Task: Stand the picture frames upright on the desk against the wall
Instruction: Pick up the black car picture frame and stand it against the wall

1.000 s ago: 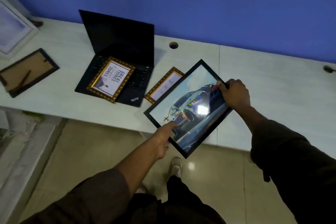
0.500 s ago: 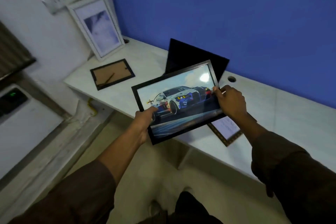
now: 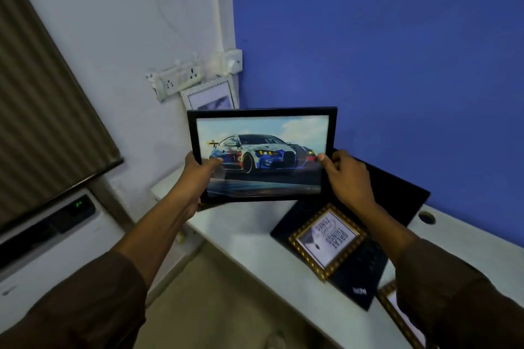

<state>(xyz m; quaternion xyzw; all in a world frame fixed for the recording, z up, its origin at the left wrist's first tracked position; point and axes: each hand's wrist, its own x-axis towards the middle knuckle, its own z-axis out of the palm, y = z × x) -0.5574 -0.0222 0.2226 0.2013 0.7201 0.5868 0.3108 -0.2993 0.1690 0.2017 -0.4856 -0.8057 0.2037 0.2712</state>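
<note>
A single head-worn camera looks forward and down from above the person's arms toward the room corner where the white wall (image 3: 119, 37) meets the blue wall (image 3: 382, 37). It sits near the desk (image 3: 255, 238), whose left end runs across the lower middle, with floor below. The wide lens bends the edges, and no second view shares the scene.

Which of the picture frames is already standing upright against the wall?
The white-bordered frame in the corner, under the socket strip. The car frame is held in the air; the gold frame lies on the laptop.
</note>
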